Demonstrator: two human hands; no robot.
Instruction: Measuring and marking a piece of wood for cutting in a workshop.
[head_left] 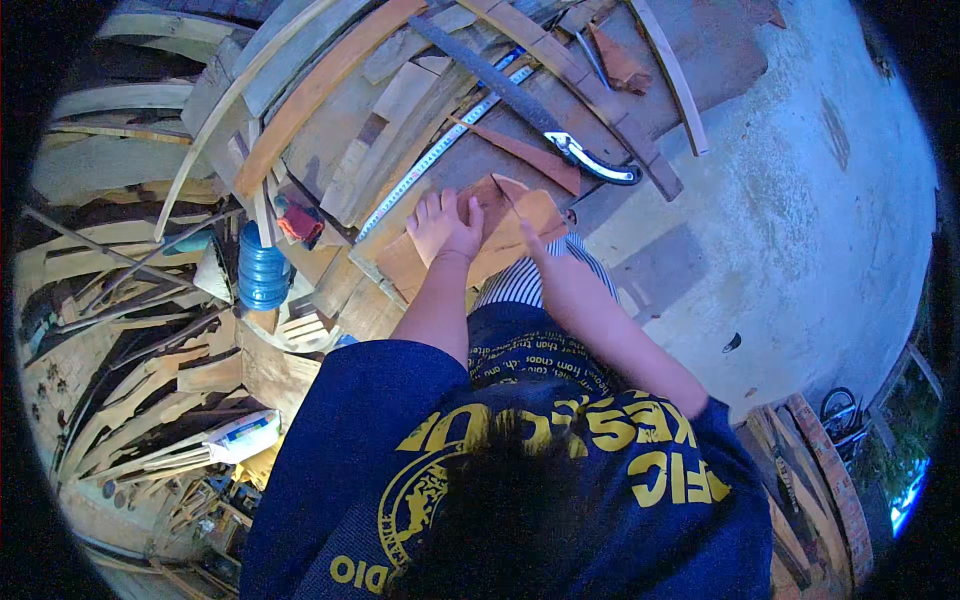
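Observation:
My left hand point(443, 226) lies flat with its fingers spread on a small reddish-brown wooden board point(540, 212), pressing it down on a workbench of rough planks point(420, 110). From the right, my right hand point(524, 228) reaches onto the same board. Its fingers are pinched on a thin pencil-like tool point(506, 197) whose tip touches the wood. The hand is small and partly blurred. A metal tape measure point(440, 148) stretches diagonally across the planks just beyond my left hand.
A hand saw point(520, 92) with a white and black handle point(600, 165) lies behind the board. A blue ribbed bottle point(262, 270) and a red object point(300, 222) stand at the left among stacked curved wooden slats point(150, 300). Concrete floor point(800, 220) lies to the right.

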